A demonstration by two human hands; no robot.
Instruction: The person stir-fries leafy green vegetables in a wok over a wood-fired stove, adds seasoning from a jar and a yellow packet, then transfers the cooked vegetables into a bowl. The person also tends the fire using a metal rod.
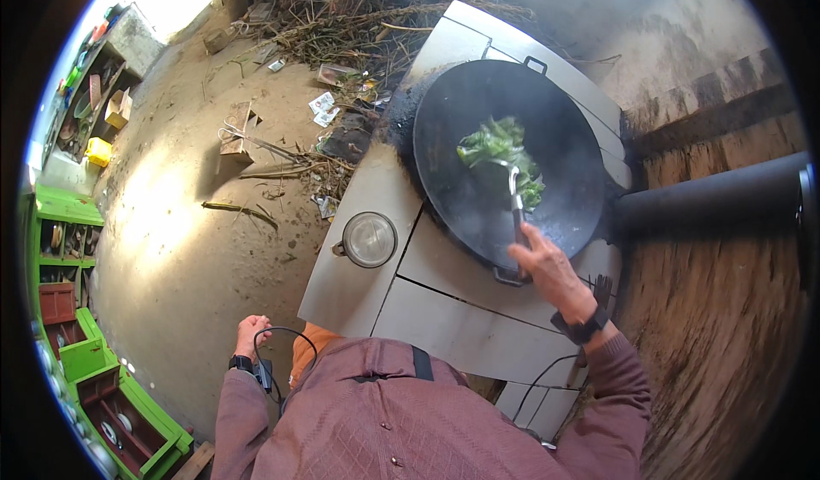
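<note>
My right hand (548,262) grips the dark handle of a metal cooking spatula (514,188) over a large black wok (564,140). Chopped leafy greens (496,144) lie around the spatula's head, blurred by motion, and steam or smoke hangs over the wok. The spatula's blade is mostly hidden by the leaves. Down at my left side, away from the stove, my left hand (254,334) has its fingers curled with nothing visible in them. A black cable (291,329) loops beside it. On the tiled stove top (448,275), left of the wok, stands a glass mug (369,240).
Dry stalks (359,31) and litter lie on the floor beyond the stove. Fire tongs (256,137) rest by a small wooden stool (238,128). A black stovepipe (711,188) runs along the right wall. Green cabinets (90,345) line the left.
</note>
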